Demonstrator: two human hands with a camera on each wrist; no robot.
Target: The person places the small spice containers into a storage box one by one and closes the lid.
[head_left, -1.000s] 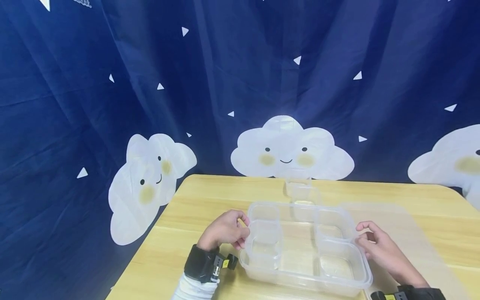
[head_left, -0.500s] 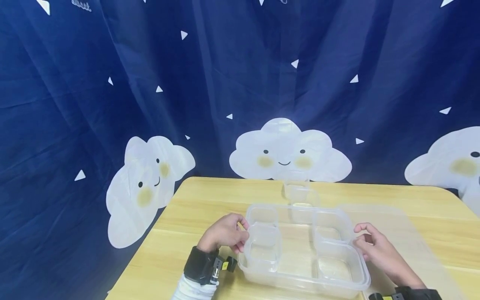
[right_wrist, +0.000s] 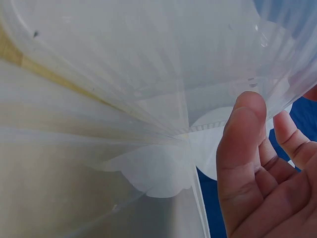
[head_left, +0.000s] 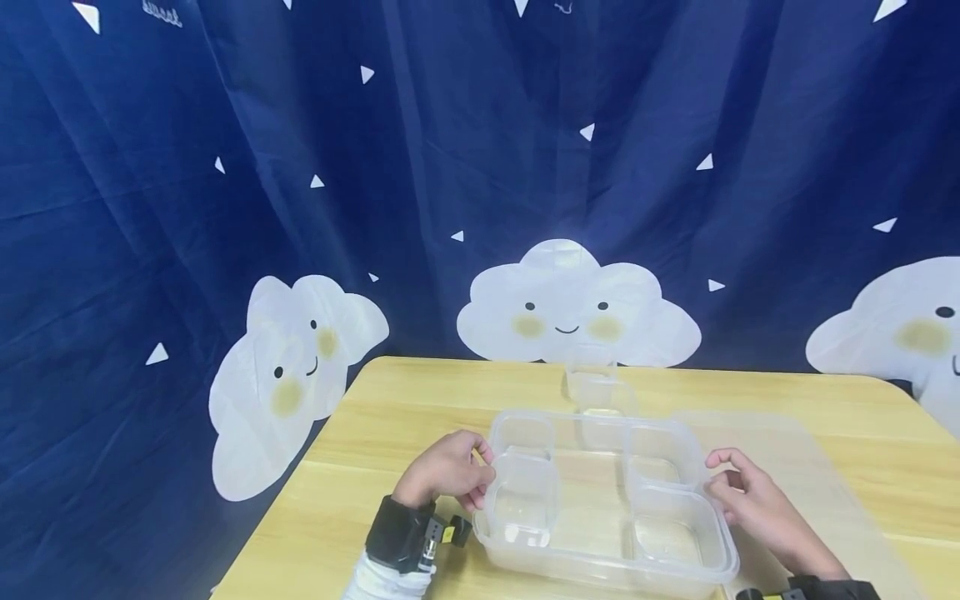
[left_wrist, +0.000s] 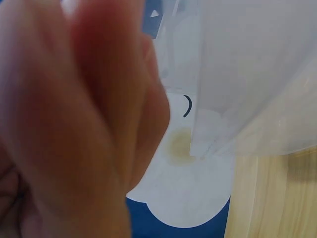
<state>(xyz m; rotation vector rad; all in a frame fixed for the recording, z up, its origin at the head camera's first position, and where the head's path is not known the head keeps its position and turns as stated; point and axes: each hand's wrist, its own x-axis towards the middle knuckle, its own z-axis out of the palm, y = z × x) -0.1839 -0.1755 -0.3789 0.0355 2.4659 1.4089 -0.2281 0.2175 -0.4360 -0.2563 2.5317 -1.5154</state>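
A large clear plastic container (head_left: 573, 560) stands on the table, with smaller clear plastic boxes at its corners. At its left side my left hand (head_left: 448, 468) pinches the edge of the near-left small box (head_left: 519, 500), which overlaps the container's left rim. My right hand (head_left: 761, 500), thumb and index finger bent, holds the near-right small box (head_left: 671, 533) at its right edge. Two more boxes, a far-left box (head_left: 523, 432) and a far-right box (head_left: 660, 454), sit behind them. In the right wrist view the thumb lies against clear plastic (right_wrist: 148, 64); the left wrist view hides the fingertips' contact.
Beyond the container, two small clear boxes (head_left: 591, 375) stand near the back edge of the wooden table (head_left: 420, 392). A flat translucent sheet or lid (head_left: 795, 458) lies at the right. A dark blue curtain (head_left: 420, 125) with clouds hangs behind.
The near-left small box, in my left hand, has shifted slightly left and toward me. My right hand stays at the container's right side. The head view has tilted up a little.
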